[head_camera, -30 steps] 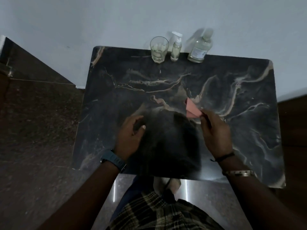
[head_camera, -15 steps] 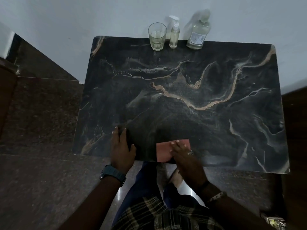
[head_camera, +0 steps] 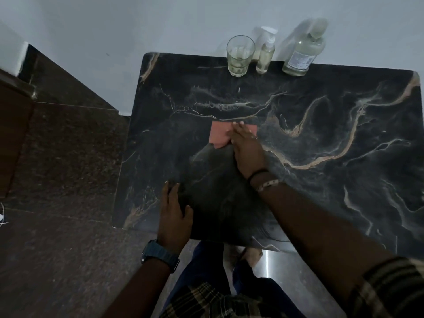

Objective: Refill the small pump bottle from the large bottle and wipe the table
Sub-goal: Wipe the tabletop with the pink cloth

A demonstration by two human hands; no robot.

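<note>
1. The right hand (head_camera: pixel 246 152) lies flat on a pink cloth (head_camera: pixel 221 135) near the middle of the dark marble bench (head_camera: pixel 344 180). Its fingers are straight and press the cloth down, so the grip is released rather than clenched around it.
2. The cloth is a folded rectangle lying flat on the bench, with its left part showing and its right part under the fingers.
3. The left hand (head_camera: pixel 174 214) rests palm down on the near edge of the bench, fingers straight, grip released and holding nothing. A dark watch (head_camera: pixel 160 254) sits on that wrist.
4. The small pump bottle (head_camera: pixel 266 56) stands upright at the far edge of the bench, against the wall (head_camera: pixel 160 24).
5. The large bottle (head_camera: pixel 302 51) stands just to its right, also upright, with clear liquid inside.
6. A drinking glass (head_camera: pixel 240 56) stands just left of the pump bottle, holding some pale liquid.
7. All three are well apart from both hands.
</note>
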